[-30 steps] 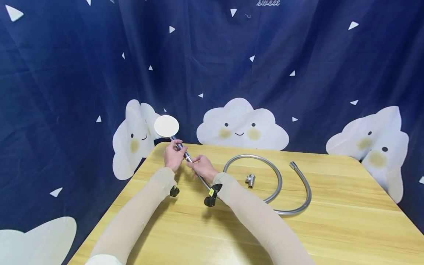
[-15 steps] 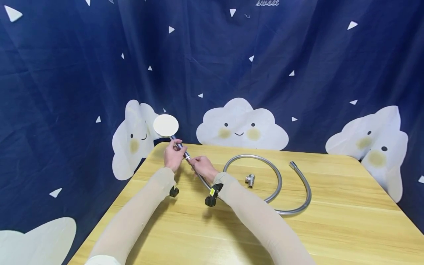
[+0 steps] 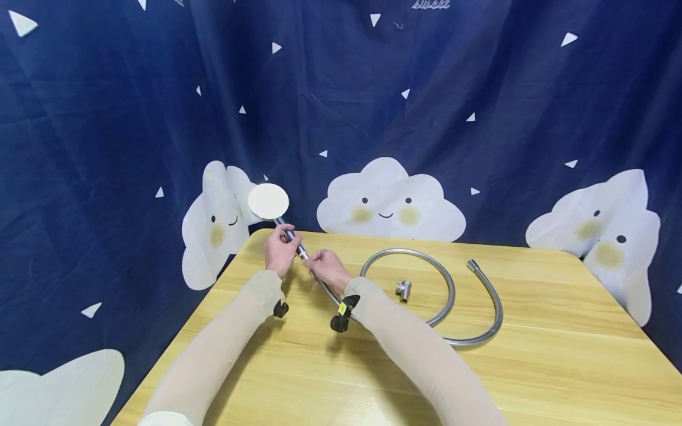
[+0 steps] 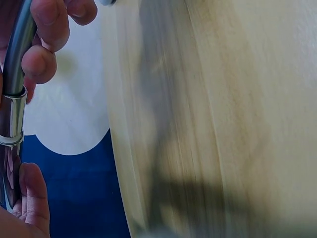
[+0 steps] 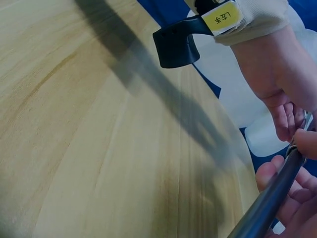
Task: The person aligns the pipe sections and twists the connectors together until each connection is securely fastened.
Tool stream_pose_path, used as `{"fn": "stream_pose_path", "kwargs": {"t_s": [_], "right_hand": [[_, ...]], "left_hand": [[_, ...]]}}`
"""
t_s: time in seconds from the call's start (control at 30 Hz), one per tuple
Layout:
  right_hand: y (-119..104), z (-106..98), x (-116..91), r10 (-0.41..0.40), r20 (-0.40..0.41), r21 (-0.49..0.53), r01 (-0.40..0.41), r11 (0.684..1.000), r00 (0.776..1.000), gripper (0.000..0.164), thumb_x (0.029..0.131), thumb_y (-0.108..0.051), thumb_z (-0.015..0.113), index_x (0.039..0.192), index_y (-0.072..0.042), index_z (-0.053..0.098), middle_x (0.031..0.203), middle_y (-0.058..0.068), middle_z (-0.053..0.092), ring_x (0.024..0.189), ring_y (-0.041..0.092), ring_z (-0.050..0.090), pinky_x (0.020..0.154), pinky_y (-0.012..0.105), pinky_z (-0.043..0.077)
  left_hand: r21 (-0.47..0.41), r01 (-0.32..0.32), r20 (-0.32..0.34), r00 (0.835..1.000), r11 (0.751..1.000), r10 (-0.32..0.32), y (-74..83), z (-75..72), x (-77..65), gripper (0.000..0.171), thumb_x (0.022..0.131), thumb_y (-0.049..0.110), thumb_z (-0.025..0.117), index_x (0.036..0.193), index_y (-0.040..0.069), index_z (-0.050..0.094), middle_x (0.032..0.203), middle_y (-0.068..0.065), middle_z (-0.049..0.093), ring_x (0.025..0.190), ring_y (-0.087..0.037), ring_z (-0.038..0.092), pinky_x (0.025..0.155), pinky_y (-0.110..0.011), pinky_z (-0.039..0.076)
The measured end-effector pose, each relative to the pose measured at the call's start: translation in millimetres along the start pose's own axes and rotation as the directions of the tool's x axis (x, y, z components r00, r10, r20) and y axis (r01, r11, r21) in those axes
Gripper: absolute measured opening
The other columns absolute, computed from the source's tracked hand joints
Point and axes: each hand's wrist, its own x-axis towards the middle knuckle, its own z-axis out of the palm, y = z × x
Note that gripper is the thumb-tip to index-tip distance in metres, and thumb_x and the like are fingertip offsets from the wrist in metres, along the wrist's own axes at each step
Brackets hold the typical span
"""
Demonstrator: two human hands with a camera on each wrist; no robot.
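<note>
A hand shower (image 3: 269, 201) with a round white face is raised over the table's back left corner. My left hand (image 3: 280, 251) grips its chrome handle (image 4: 11, 168). Just below, my right hand (image 3: 329, 269) pinches the end of a grey metal shower hose (image 3: 452, 290) close to its nut. In the left wrist view the hose's chrome nut (image 4: 13, 116) meets the handle end, both in line. Seen from the right wrist, the thumb and fingers of the right hand (image 5: 292, 196) lie around the hose, with the left hand (image 5: 285, 124) beyond.
The hose loops across the wooden table (image 3: 559, 331), its free end connector (image 3: 472, 265) pointing to the back. Inside the loop lies a small chrome tee fitting (image 3: 404, 290). A dark blue curtain (image 3: 495, 77) with clouds hangs behind the table and along its sides.
The right hand's fingers have shifted slightly at the hose nut, closing in and then loosening a little. The left hand and the hand shower stay almost in place.
</note>
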Motion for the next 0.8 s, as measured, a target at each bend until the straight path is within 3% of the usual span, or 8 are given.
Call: {"fn": "stream_pose_path", "kwargs": {"t_s": [0.13, 0.3, 0.43, 0.57, 0.67, 0.8], "right_hand": [[-0.2, -1.3, 0.7, -0.014, 0.027, -0.030, 0.014, 0.999, 1.000, 0.031, 0.101, -0.022, 0.060, 0.109, 0.007, 0.066, 0.098, 0.032, 0.067, 0.069, 0.041, 0.064, 0.052, 0.026, 0.048], [0.9, -2.2, 1.6, -0.002, 0.030, -0.065, 0.004, 0.998, 1.000, 0.036, 0.104, -0.024, 0.053, 0.116, 0.006, 0.069, 0.101, 0.031, 0.069, 0.084, 0.050, 0.067, 0.053, 0.023, 0.044], [1.0, -3.2, 2.3, 0.027, 0.022, -0.052, -0.026, 0.998, 0.999, 0.038, 0.104, -0.025, 0.051, 0.117, 0.005, 0.069, 0.102, 0.030, 0.070, 0.079, 0.044, 0.068, 0.054, 0.023, 0.046], [0.9, -3.3, 1.8, 0.044, 0.018, -0.015, -0.043, 0.999, 0.999, 0.039, 0.104, -0.028, 0.054, 0.116, 0.006, 0.069, 0.105, 0.034, 0.068, 0.063, 0.031, 0.065, 0.052, 0.024, 0.047], [1.2, -2.8, 1.2, 0.031, 0.014, 0.014, -0.031, 0.999, 0.999, 0.034, 0.099, -0.026, 0.063, 0.109, 0.006, 0.067, 0.092, 0.030, 0.068, 0.054, 0.021, 0.059, 0.050, 0.025, 0.047], [0.7, -2.4, 1.4, 0.008, 0.014, 0.039, -0.008, 0.999, 1.000, 0.020, 0.091, -0.017, 0.073, 0.096, -0.002, 0.060, 0.072, 0.012, 0.062, 0.050, 0.017, 0.054, 0.051, 0.031, 0.050]], "left_hand": [[0.001, -0.001, -0.010, 1.000, 1.000, 0.001, -0.9, 0.6, 0.8, 0.032, 0.090, 0.026, 0.074, 0.119, 0.018, 0.065, 0.086, -0.009, 0.068, 0.073, -0.019, 0.060, 0.067, -0.031, 0.044], [0.006, 0.003, -0.016, 1.000, 1.000, -0.003, -1.4, 2.3, 0.3, 0.030, 0.090, 0.025, 0.074, 0.118, 0.018, 0.066, 0.086, -0.009, 0.068, 0.072, -0.019, 0.059, 0.066, -0.031, 0.044], [0.004, 0.006, -0.013, 1.000, 1.000, -0.006, -0.5, 4.5, 0.0, 0.030, 0.090, 0.024, 0.074, 0.118, 0.018, 0.066, 0.086, -0.008, 0.066, 0.073, -0.020, 0.058, 0.066, -0.030, 0.044], [0.010, 0.011, -0.005, 1.000, 1.000, -0.011, 0.3, 5.7, -1.4, 0.031, 0.090, 0.023, 0.074, 0.119, 0.018, 0.065, 0.086, -0.008, 0.065, 0.074, -0.020, 0.058, 0.068, -0.031, 0.044], [0.000, 0.016, 0.004, 1.000, 1.000, -0.016, 0.4, 5.9, -1.8, 0.031, 0.091, 0.024, 0.073, 0.120, 0.018, 0.065, 0.087, -0.008, 0.065, 0.075, -0.020, 0.059, 0.069, -0.030, 0.044], [-0.021, 0.011, 0.001, 1.000, 1.000, -0.011, 1.0, 5.4, -0.9, 0.031, 0.091, 0.023, 0.074, 0.119, 0.017, 0.064, 0.088, -0.008, 0.066, 0.075, -0.018, 0.059, 0.071, -0.030, 0.043]]}}
